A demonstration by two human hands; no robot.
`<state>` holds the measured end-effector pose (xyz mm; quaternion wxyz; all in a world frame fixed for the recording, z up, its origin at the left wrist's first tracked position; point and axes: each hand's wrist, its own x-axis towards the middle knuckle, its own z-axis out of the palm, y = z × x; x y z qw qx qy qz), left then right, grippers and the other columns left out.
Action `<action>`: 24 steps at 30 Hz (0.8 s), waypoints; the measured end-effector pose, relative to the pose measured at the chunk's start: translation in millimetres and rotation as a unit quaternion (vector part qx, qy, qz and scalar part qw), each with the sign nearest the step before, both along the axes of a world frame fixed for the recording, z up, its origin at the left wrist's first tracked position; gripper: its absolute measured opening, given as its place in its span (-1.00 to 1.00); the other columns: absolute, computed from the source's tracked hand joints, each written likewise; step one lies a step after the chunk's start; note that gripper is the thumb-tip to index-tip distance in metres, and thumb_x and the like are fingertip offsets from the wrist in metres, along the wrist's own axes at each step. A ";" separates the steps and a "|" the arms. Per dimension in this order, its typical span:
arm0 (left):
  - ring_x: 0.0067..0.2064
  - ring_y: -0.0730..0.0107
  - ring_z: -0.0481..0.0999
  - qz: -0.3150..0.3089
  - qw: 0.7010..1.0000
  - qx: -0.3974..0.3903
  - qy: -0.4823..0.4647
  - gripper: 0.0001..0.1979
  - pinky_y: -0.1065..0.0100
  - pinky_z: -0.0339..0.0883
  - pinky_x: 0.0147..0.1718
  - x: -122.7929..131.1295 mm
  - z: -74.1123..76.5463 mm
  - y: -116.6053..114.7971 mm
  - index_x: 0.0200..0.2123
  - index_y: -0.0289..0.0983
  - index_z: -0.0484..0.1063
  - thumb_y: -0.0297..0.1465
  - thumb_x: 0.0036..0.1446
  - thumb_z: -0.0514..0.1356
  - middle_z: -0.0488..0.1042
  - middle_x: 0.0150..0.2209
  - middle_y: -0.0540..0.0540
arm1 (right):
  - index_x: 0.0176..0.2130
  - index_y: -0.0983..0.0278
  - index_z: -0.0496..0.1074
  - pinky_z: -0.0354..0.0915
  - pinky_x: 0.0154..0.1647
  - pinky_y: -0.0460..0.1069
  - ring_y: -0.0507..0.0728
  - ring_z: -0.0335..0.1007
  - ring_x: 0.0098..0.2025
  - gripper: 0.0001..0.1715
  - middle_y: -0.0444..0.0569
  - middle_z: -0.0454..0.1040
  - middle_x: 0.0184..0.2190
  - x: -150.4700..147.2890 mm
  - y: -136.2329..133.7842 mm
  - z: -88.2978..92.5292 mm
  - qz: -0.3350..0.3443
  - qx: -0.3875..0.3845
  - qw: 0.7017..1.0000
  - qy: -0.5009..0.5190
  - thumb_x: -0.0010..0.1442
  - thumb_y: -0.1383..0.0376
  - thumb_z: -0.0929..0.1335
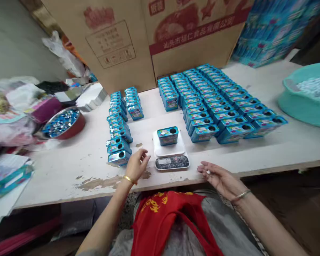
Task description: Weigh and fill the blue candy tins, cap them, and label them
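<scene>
One tin (168,139) stood on the scale (160,153), presumably for weighing; left of it the left hand (137,164)'s grip hung empty, while rightward the right hand (220,180) cradled a white piece (208,172).

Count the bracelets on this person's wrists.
2: a gold bracelet on the wrist of the left hand, left of the scale; a silver-coloured bracelet on the wrist of the right hand, right of the scale. Any under clothing would be hidden.

free: right hand (220,179) to scale (172,162) | left: tin column (121,133) | rear: carton (138,64)
</scene>
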<state>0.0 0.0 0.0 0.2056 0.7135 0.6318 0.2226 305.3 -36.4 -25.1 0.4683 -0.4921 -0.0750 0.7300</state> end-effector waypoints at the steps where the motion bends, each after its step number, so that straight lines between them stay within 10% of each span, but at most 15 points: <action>1: -0.45 0.48 0.37 0.009 1.000 -0.013 -0.011 -0.80 0.44 0.21 -0.44 -1.5 -7.8 -8.0 -0.23 -0.30 0.35 -0.31 0.13 0.09 0.41 -0.44 0.00 | -0.34 0.39 0.47 0.43 -0.35 -0.20 0.02 0.50 -0.39 -0.80 0.10 0.58 -0.43 -1.5 -1.1 2.7 0.015 -0.003 1.000 -0.010 -0.05 0.57 0.38; 8: -0.43 0.48 0.39 0.033 0.997 -0.028 -0.068 -0.81 0.43 0.26 -0.41 -2.0 -31.5 -30.9 -0.22 -0.28 0.34 -0.31 0.16 0.09 0.42 -0.42 -0.01 | -0.40 0.37 0.50 0.31 -0.60 -0.24 -0.05 0.39 -0.53 -0.75 -0.03 0.50 -0.52 -13.3 4.2 15.6 0.088 0.024 0.995 -0.048 -0.14 0.31 0.52; 24: -0.07 0.28 0.36 -0.058 0.968 0.240 -0.051 -0.63 0.22 0.25 -0.08 38.5 17.1 30.8 0.04 -0.25 0.29 -0.31 0.17 0.12 0.37 -0.10 -0.18 | -0.43 0.36 0.46 0.12 -0.72 -0.19 -0.06 0.30 -0.62 -0.69 -0.07 0.47 -0.56 -59.0 90.4 78.3 0.097 0.217 0.964 -0.120 -0.13 0.19 0.51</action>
